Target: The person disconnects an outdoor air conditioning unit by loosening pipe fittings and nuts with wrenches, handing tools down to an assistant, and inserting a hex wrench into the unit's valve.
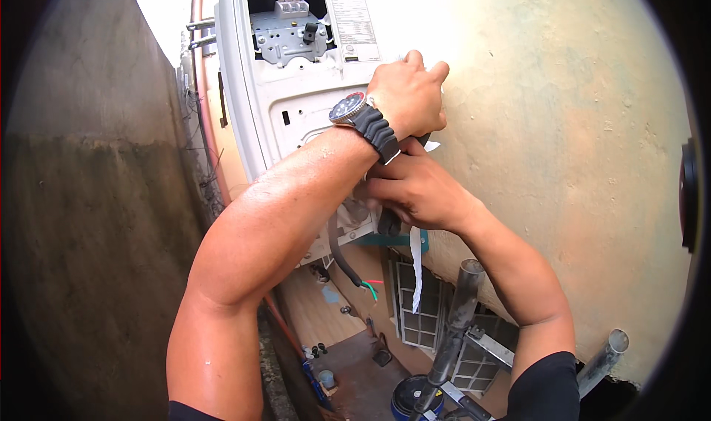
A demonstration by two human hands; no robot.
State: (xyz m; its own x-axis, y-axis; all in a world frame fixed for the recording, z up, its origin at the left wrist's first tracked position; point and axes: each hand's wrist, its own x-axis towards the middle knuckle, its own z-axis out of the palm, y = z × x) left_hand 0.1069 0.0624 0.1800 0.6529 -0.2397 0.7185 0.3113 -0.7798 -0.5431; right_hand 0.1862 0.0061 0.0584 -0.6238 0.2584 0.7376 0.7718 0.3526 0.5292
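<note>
My left hand (409,97), with a dark-strapped watch (359,117) on its wrist, reaches across to the right side of a white air conditioner outdoor unit (270,99). Its fingers are curled, and what they hold is hidden behind the hand. Just below, my right hand (424,191) closes round a black foam-covered pipe (389,222), whose end shows under the fingers. A strip of white tape (416,273) dangles beneath the right hand, and a scrap of white shows between the hands. Beside them hangs a black cable (338,251) with bared green and red wires.
The unit's terminal block (292,6) is exposed at its top. A beige wall (563,147) rises on the right, a dark grey wall (89,221) on the left. Metal poles (463,299) stand below me; a blue-black bucket (412,397) sits far down near a window grille (420,302).
</note>
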